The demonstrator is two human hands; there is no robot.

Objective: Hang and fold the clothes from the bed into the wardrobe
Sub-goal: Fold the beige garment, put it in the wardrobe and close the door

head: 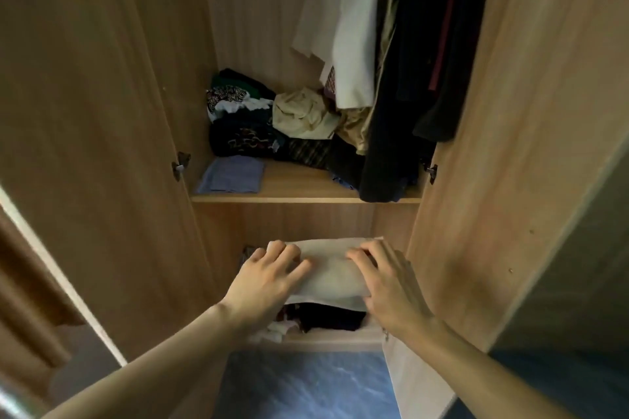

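Observation:
A folded cream garment (332, 270) lies on top of dark and white clothes (326, 318) in the wardrobe's bottom compartment. My left hand (269, 277) grips its left end with fingers spread over the top. My right hand (388, 282) holds its right end, thumb under the front edge. Above, the wooden shelf (306, 192) carries a folded blue garment (233, 175), a stack of dark patterned clothes (241, 126) and a crumpled cream piece (301, 114). White (343, 27) and dark (418, 54) garments hang at the upper right.
Both wardrobe doors stand open, the left door (98, 133) and the right door (517, 146), with hinges at shelf height. Blue marbled floor (306, 384) lies below the wardrobe's base. A brown curtain (30, 289) hangs at the far left.

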